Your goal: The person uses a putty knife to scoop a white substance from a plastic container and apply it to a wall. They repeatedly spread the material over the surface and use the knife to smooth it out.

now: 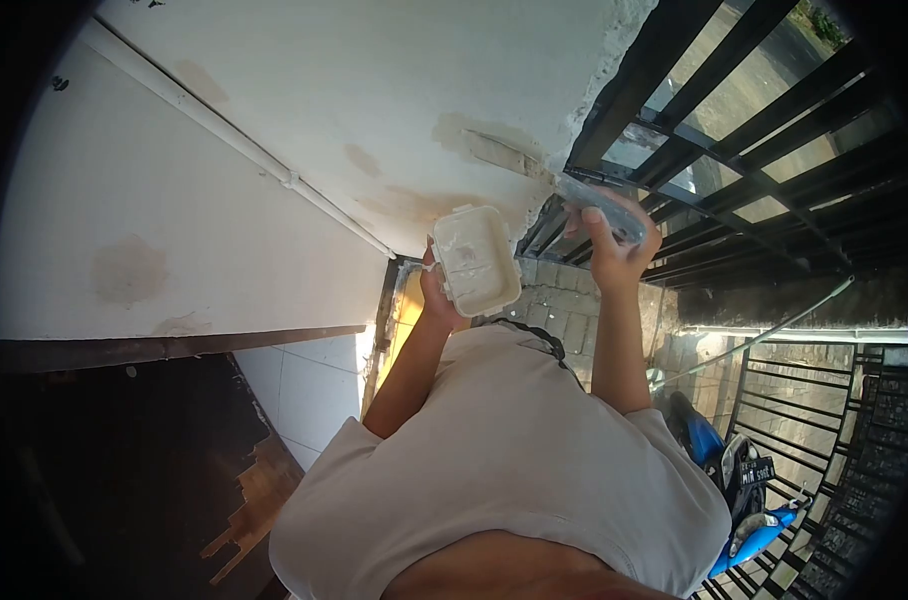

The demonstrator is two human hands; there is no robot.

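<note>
My left hand (437, 297) holds a cream plastic food container (476, 262) from its side, tilted so its inside faces me. Whitish paste is smeared over the container's bottom. In my right hand (622, 248) is a flat, bluish-grey scraper (602, 208), gripped with the thumb along it. The scraper's far end reaches the wall's rough edge beside the black gate; whether it touches cannot be told. Just left of it, the white wall (304, 90) has a damp-looking patch (504, 152) with a streak across it.
A black metal gate (734, 150) stands right of the wall. A white pipe (224, 120) runs down the wall corner. Brick paving (564, 300) lies below. At lower right, a blue motorbike (749, 520) stands by a railing (794, 400). A dark brown surface (104, 450) fills the lower left.
</note>
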